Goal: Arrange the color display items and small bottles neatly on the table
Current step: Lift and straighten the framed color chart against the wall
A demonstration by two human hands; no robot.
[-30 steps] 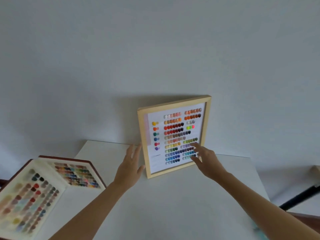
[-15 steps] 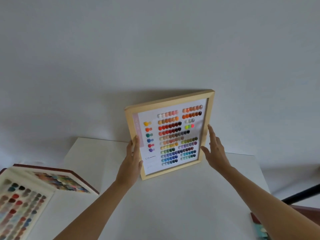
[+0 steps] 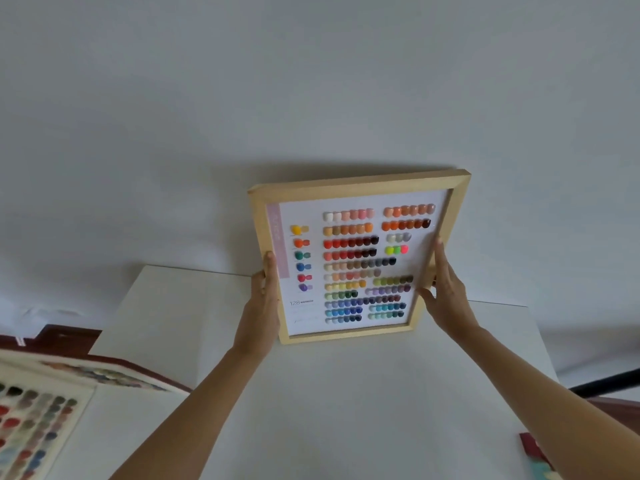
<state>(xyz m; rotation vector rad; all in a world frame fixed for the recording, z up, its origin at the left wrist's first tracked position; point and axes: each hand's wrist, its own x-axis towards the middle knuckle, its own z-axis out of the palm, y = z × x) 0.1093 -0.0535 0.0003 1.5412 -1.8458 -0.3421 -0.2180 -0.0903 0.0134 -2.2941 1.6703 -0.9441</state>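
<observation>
- White table (image 3: 346,410) against plain grey wall (image 3: 311,98).
- Wooden framed colour chart (image 3: 356,188) at centre, tilted.
- Left hand (image 3: 263,306) grips its left edge; right hand (image 3: 446,292) grips its right edge.
- Open swatch book (image 3: 38,417) at lower left.

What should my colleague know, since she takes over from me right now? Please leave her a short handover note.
Left hand: gripping the left edge of the wooden-framed color chart.
Right hand: gripping its right edge.
The frame is tilted back near the wall; I cannot tell whether its bottom edge touches the white table.
An open swatch book lies at the table's left, partly out of frame. A dark red item shows at the lower right edge.
Done: nothing clearly placed yet.
Left: set the frame down, tidy the swatch book. No small bottles are in view.
</observation>
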